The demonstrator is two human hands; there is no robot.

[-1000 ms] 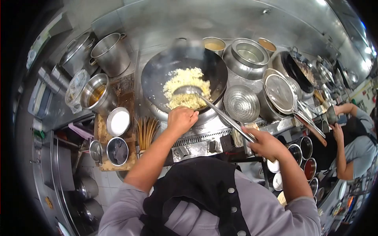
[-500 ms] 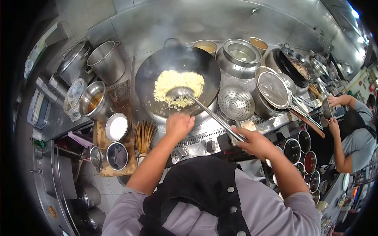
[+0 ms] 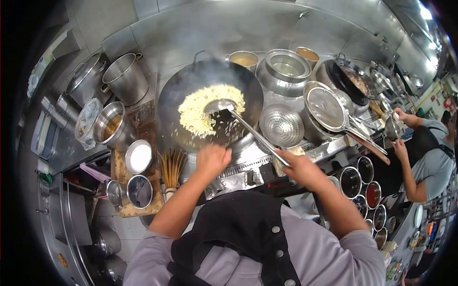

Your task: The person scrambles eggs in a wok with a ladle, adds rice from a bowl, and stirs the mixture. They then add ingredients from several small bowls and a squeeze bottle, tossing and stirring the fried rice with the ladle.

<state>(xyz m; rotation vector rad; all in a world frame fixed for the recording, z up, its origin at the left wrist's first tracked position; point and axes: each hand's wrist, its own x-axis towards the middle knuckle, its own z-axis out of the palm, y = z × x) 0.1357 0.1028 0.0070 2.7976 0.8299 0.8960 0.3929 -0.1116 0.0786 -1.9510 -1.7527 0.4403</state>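
In the large dark wok (image 3: 167, 102) lies yellow-and-white fried rice (image 3: 195, 117), heaped in a curve around the far and left sides. My right hand (image 3: 299, 168) is wrapped round the long handle of a metal wok ladle (image 3: 255, 131). The ladle's bowl is down in the rice, near the middle of the wok. My left hand (image 3: 213, 159) is closed in a fist at the wok's near rim; its fingers hide the grip itself. Loose grains cling to the wok's near side.
A perforated strainer (image 3: 281, 125) and a mesh sieve (image 3: 327, 108) rest right of the wok. Bamboo brush (image 3: 171, 164), white-filled bowl (image 3: 139, 157) and steel pot (image 3: 110, 125) stand left. A co-worker's hands (image 3: 400, 148) hold a metal ladle at far right.
The ladle has pushed into the rice, away from me. The rice has gone from a compact heap to a curved band, baring dark wok in front of the ladle. The view shifts slightly.
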